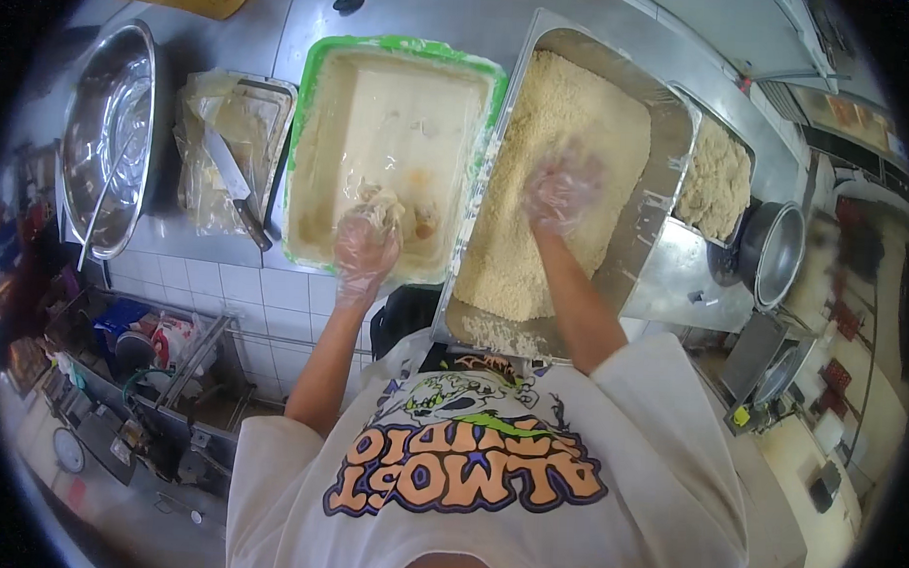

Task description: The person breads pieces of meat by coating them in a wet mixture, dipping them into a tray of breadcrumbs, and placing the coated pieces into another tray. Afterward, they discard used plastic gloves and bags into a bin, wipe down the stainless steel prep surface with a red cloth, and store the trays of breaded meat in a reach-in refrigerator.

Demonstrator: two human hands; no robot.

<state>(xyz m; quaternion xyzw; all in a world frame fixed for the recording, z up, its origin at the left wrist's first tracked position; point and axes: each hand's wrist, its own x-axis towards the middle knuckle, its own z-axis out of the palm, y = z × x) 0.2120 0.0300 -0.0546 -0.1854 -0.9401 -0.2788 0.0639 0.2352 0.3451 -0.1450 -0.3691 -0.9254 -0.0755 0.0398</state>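
My left hand, in a clear plastic glove, is at the near side of a green-rimmed tub of pale batter. Its fingers are closed around a batter-coated piece whose kind I cannot make out. A few lumps show at the batter's surface beside it. My right hand, also gloved, is over the yellowish crumbs in a large metal pan. Motion blurs its fingers, so whether they hold anything is hidden.
Left of the tub, a knife lies on a tray with plastic wrapping, beside a large metal bowl. A smaller tray of coated pieces and a dark pot stand at the right. A black spoon lies at the back.
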